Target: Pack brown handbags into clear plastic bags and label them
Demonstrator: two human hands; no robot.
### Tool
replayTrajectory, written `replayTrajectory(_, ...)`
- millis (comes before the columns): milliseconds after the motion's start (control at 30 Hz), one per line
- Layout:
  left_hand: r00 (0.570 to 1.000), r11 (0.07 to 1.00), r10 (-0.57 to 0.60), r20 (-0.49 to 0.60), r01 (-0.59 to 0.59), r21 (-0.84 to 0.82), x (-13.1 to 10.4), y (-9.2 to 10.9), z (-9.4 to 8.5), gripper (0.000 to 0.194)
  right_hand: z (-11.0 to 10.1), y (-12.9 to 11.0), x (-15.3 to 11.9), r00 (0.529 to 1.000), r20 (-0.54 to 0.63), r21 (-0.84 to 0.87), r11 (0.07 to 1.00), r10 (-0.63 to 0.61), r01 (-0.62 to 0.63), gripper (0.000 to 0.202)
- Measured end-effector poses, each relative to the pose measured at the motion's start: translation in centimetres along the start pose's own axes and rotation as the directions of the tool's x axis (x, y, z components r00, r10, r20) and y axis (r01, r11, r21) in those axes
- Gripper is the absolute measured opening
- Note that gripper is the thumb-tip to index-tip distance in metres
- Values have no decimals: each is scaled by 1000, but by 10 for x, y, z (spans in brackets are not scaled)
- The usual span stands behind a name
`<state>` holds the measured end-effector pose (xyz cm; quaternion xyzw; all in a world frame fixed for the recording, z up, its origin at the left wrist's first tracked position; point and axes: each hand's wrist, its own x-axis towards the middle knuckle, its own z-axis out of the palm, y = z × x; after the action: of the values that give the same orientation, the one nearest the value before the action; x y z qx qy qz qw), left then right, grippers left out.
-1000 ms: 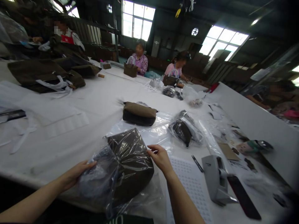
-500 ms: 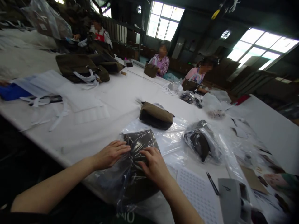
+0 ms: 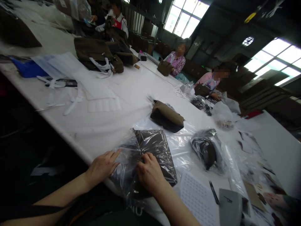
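Note:
A dark brown fabric bag (image 3: 162, 153) lies in a clear plastic bag (image 3: 128, 149) at the table's near edge. My left hand (image 3: 102, 166) rests on the loose left side of the plastic, its fingers stretched and the thumb apart from them. My right hand (image 3: 150, 172) is closed, with curled fingers gripping the plastic over the lower middle of the bundle. Its fingertips are partly hidden. Just beyond lies a brown and black pouch (image 3: 167, 116) on flat plastic sheeting.
Another plastic-wrapped dark pouch (image 3: 207, 150) lies to the right. Nearer are a printed sheet (image 3: 197, 201), black thread snips (image 3: 213, 192) and a grey device (image 3: 229, 207). Brown handbags (image 3: 94, 53) and white straps (image 3: 76, 102) lie at left. Several people sit across the table (image 3: 131, 89).
My right hand has gone from spread fingers to curled ones gripping the plastic. My left hand has slid back off the bag's top toward the near edge. The view has shifted.

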<state>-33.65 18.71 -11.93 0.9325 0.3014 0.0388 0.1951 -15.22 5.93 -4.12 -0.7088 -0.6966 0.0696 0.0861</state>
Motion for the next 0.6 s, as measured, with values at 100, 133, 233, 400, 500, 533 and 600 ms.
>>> replayTrajectory(100,1000,1000,8,-29,-8,5,5,-3,4,28,5,-8,12,1000,27,-34,999,-13,14,18)
replayTrajectory(133,999,999,31,-44,-32,-25,7,-5,6,21,7,-11,17,999,39,-56,998,-19,21,18)
replayTrajectory(233,969,965,102,-226,-151,-216,8,-11,10,26,17,-17,32,996,63,-124,990,-59,66,19)
replayTrajectory(400,948,761,80,-308,-257,-596,-5,-14,2,21,29,-20,50,988,80,-156,978,-129,140,25)
replayTrajectory(500,1000,527,-14,-24,-13,-850,-7,-14,-4,30,29,-15,50,987,48,-137,978,-154,159,19)
replayTrajectory(533,992,420,-58,115,129,-898,-5,-15,-5,36,29,-13,48,989,13,-124,981,-148,148,18)
replayTrajectory(600,928,321,-89,362,371,-871,3,-20,-6,43,29,-10,43,988,-66,-92,987,-138,132,14)
